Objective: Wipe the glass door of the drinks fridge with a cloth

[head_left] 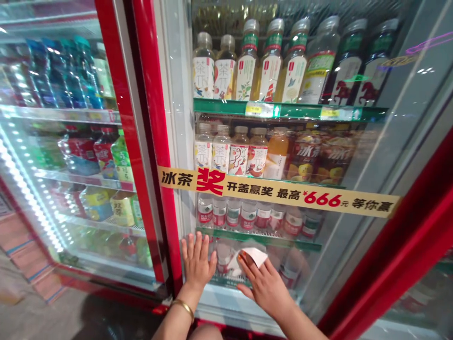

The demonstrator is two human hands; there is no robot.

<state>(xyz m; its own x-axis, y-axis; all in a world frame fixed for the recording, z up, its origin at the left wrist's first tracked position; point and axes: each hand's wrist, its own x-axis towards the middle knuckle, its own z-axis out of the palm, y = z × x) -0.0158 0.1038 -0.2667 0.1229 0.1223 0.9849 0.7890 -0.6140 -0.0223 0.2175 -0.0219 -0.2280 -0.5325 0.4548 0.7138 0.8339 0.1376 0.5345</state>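
My left hand (197, 262) rests flat against the glass door (314, 236) of a red-framed drinks cooler, fingers spread, a gold bangle (183, 309) on its wrist. To its right, my right hand (265, 285) presses a white cloth or tissue (254, 258) onto the same glass; the picture does not settle which of the two it is. Behind that patch of glass stand bottles on the lowest visible shelf, partly hidden by my hands. A yellow promotional strip (278, 192) with red and black Chinese text crosses the door above my hands.
Shelves of bottled teas and water (247, 217) fill the cooler behind the glass. A red door frame (148, 141) divides it from a second glass door (71, 165) with more drinks and LED lights. A grey floor (31, 311) lies at lower left.
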